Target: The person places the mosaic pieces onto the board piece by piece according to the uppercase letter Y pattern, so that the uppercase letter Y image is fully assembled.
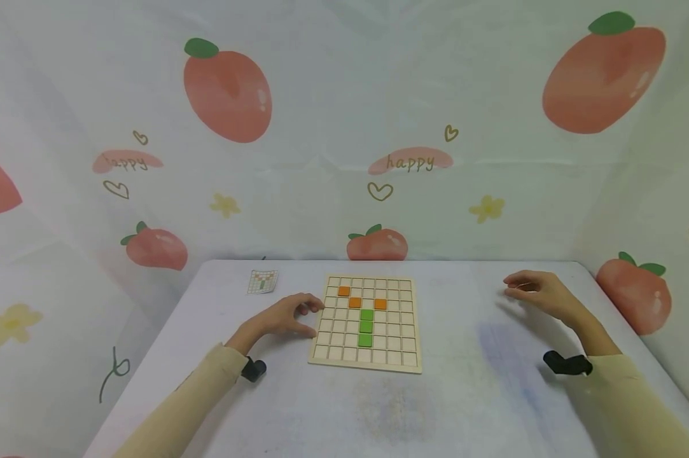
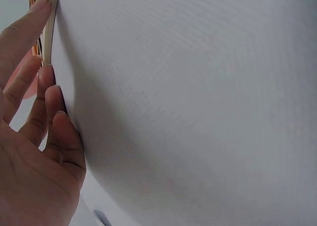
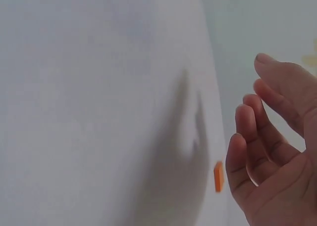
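A square wooden grid board (image 1: 390, 366) lies on the table, with three orange tiles (image 1: 355, 303) near its top and a column of three green tiles (image 1: 366, 327) beneath them. At the board's left edge is my left hand (image 1: 291, 314), its thumb and fingertips right at the rim. My right hand (image 1: 541, 296) is held over the table's right side, thumb and fingers apart and nothing between them. In the right wrist view, a loose orange tile (image 3: 218, 177) lies on the table beside the right fingers; the hand hides it in the head view.
Left of the board lies a small paper card (image 1: 262, 282) printed with a grid in orange and green. The white table (image 1: 459, 407) reaches back to a curtain (image 1: 321, 127) with fruit prints. A dark band (image 1: 567, 363) sits at the right wrist.
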Available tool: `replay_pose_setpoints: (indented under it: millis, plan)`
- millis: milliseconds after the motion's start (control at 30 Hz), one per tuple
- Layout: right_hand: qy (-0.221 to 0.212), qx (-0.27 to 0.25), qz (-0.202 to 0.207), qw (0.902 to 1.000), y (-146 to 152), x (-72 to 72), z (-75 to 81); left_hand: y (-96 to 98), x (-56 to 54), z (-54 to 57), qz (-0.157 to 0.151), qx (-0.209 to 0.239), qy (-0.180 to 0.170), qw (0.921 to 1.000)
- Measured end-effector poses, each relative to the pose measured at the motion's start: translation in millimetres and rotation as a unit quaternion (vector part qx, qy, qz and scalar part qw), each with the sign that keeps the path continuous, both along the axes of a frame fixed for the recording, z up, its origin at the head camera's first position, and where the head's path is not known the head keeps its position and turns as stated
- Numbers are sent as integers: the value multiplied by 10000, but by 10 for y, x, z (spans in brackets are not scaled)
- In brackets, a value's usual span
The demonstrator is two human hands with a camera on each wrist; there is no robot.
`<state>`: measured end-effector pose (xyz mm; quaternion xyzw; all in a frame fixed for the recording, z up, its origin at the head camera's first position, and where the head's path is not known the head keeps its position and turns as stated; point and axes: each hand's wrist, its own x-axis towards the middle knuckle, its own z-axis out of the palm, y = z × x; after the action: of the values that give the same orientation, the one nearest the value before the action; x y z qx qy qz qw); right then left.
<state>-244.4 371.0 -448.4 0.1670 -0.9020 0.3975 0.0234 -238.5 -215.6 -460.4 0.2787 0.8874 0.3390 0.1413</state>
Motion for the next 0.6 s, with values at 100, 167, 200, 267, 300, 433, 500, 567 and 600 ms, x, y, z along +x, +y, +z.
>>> replay_pose_setpoints:
  millis: [100,167,200,267,300,433,500,567,600]
  plan:
    - [106,32,-114,9999,120,-7,-4,6,7,7,13,4,-26,10000]
    - [115,48,-173,9998,199,-13,-7,9,9,5,3,21,-29,10000]
    - [142,35,-200,9997,233,-17,-11,10,10,3,1,22,-21,10000]
    - [170,17,-268,9995,300,-30,-27,12,10,1,-12,46,-12,10000]
    - [184,18,-293,9994,331,-40,-35,12,8,-2,-22,48,1,10000]
    - [160,117,-530,9984,407,-75,-71,11,-7,-17,-55,58,26,10000]
    - [49,142,-624,9979,423,-95,-82,5,-13,-26,-55,64,31,10000]
    - [-79,180,-696,9974,422,-125,-96,1,-16,-35,-37,72,14,10000]
    - [-147,219,-725,9970,419,-141,-104,-2,-17,-39,-22,65,4,10000]
